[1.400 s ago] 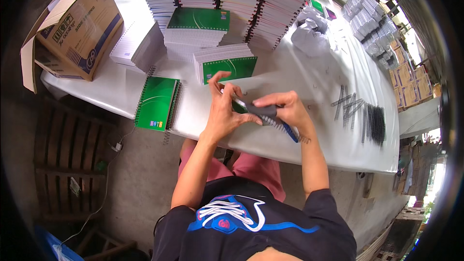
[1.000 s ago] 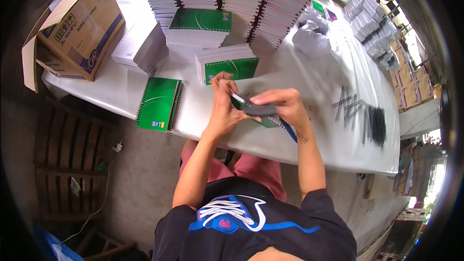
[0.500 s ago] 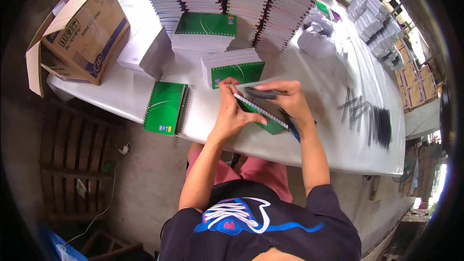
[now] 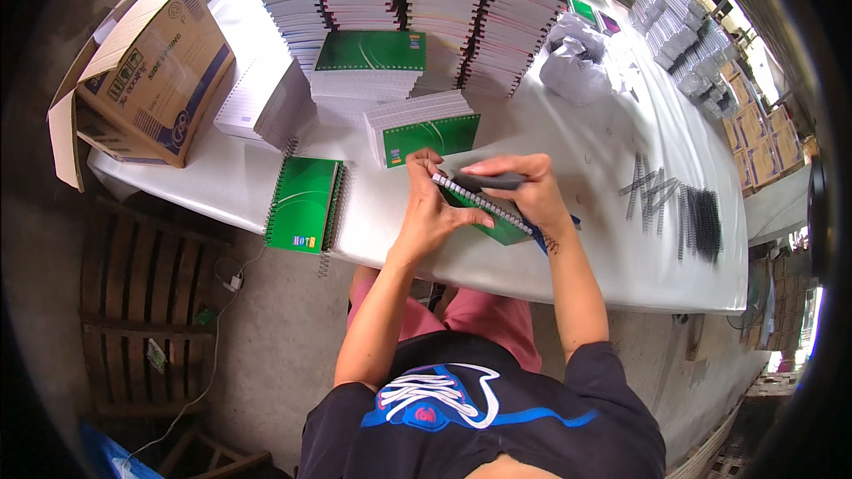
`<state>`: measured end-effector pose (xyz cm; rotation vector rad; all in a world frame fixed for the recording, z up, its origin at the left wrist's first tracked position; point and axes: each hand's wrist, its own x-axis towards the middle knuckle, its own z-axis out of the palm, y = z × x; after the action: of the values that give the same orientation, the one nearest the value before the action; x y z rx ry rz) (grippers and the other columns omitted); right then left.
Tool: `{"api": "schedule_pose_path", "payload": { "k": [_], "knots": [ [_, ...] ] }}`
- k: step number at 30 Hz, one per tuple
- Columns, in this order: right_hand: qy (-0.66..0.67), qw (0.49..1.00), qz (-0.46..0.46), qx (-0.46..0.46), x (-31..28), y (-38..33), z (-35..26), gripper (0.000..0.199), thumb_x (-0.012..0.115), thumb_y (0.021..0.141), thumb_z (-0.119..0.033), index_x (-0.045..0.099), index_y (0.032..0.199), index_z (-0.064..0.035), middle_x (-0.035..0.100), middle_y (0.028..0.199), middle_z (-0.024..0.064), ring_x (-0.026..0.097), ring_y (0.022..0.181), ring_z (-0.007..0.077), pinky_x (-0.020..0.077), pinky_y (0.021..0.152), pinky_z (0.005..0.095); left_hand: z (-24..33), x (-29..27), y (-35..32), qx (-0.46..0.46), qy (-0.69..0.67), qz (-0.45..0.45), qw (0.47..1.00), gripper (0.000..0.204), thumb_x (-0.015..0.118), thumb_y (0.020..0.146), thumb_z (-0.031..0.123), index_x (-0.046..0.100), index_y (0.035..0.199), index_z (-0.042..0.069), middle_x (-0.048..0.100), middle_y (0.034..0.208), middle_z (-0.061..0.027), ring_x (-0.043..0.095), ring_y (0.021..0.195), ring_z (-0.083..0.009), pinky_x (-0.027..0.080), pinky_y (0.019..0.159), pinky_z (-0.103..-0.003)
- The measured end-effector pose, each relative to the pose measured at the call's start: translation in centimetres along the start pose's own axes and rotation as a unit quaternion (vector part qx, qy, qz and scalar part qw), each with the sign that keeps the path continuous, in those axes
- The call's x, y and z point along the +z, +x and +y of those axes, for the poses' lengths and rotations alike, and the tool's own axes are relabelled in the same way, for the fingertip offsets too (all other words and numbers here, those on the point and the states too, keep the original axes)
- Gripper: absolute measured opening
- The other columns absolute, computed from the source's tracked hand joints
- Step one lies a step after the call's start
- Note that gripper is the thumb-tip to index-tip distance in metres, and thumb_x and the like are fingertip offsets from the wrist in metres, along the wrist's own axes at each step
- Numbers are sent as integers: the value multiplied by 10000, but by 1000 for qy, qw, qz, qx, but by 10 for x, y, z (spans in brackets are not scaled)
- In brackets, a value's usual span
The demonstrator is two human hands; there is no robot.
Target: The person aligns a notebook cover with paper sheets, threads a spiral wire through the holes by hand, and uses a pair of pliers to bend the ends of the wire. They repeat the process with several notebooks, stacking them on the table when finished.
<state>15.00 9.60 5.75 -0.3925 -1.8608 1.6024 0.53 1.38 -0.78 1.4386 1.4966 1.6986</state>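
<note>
The green notebook (image 4: 497,226) is between the two hands, above the near part of the table (image 4: 639,275), tilted, with its spine edge turned up. Along this edge runs the row of punched holes with the coil (image 4: 484,200). The left hand (image 4: 428,208) grasps the notebook at its upper left end, with the thumb lying across the green cover. The right hand (image 4: 537,191) has its fingers closed around a dark tool (image 4: 493,181), which lies along the spine just beside the coil. Whether the tool really touches the coil, I cannot say surely, because it is blurred. A blue item (image 4: 575,221) shows partly behind the right wrist, and a loose coil end (image 4: 555,247) stands out near it.

In my judgement, if the tool presses unevenly, the coil could bend or miss a hole; if the left thumb loosens, the sheets could shift and their holes would not agree. The loose coil end might also catch at the wrist.

To the left lies a coil-bound notebook (image 4: 304,204). Beyond the hands stands a green-covered bundle (image 4: 432,140), then tall notebook stacks (image 4: 364,0). Loose black coils (image 4: 701,222) lie to the right.
</note>
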Motion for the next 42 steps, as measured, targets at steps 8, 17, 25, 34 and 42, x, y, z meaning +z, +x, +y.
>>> {"api": "schedule_pose_path", "payload": {
  "k": [8, 17, 25, 34, 42],
  "knots": [
    [-55, 996, 50, -50, -8, 5, -4, 319, 612, 741, 136, 672, 1031, 19, 683, 1004, 117, 645, 876, 142, 515, 781, 251, -1, 2, 2, 14, -3, 4, 1000, 897, 915, 494, 297, 260, 1048, 34, 357, 1001, -85, 401, 968, -194, 372, 884, -280],
    [-408, 876, 223, -130, 52, -19, -32, 378, 698, 760, -58, 625, 1128, -11, 609, 927, 105, 624, 692, 145, 512, 579, 263, 4, 4, -16, -49, -111, 31, 992, 349, 632, 841, 25, 342, 1036, 10, 460, 939, -111, 482, 850, -191, 420, 785, -279],
    [-266, 944, 180, -71, 54, -71, -27, 313, 691, 757, -6, 643, 1067, -2, 633, 965, 101, 618, 754, 139, 522, 665, 262, 2, -15, -21, -69, -190, -15, 979, 219, 570, 898, 33, 403, 1040, 29, 535, 1002, -72, 514, 915, -131, 414, 838, -252],
    [38, 998, -2, 55, -18, 3, -26, 254, 632, 781, 76, 651, 1027, 12, 665, 987, 60, 603, 922, 108, 472, 861, 248, -4, -35, -20, -128, -291, -76, 945, 173, 515, 962, 170, 432, 1079, 73, 520, 998, -9, 478, 926, -89, 392, 837, -242],
    [-44, 990, -75, 109, -6, 13, -12, 269, 610, 785, 96, 671, 1029, 1, 673, 989, 65, 607, 921, 109, 471, 865, 244, -3, -36, -22, -126, -284, -61, 948, 154, 501, 968, 146, 449, 1072, 45, 500, 921, 4, 466, 843, -76, 396, 767, -219]
  ]
}}
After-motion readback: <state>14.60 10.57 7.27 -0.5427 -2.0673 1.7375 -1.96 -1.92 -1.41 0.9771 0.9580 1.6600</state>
